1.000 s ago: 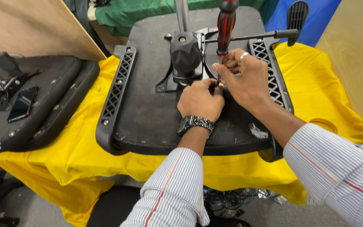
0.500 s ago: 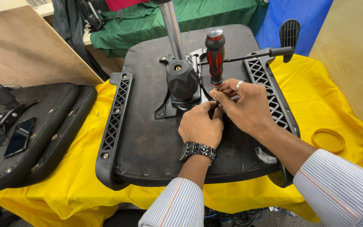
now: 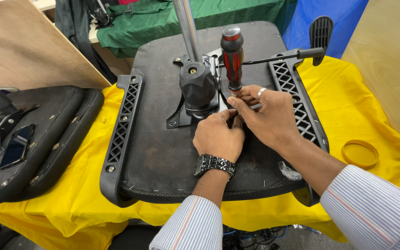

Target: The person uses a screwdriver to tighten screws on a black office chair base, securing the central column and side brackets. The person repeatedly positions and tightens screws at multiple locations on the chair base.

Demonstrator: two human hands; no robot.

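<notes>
Yellow cloth [image 3: 70, 217] pads the bench beneath an upturned chair seat [image 3: 163, 153]. Left hand [image 3: 218, 139] curls closed, steadying the tip; right hand [image 3: 267, 115], at its two o'clock, grips the upright screwdriver [image 3: 232, 55].

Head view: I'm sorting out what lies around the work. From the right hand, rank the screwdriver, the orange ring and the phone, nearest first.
From the right hand:
1. Screwdriver, red and black, upright, gripped in that hand.
2. Orange ring, on the yellow cloth to the right.
3. Phone, far left, on the black cushion.
</notes>
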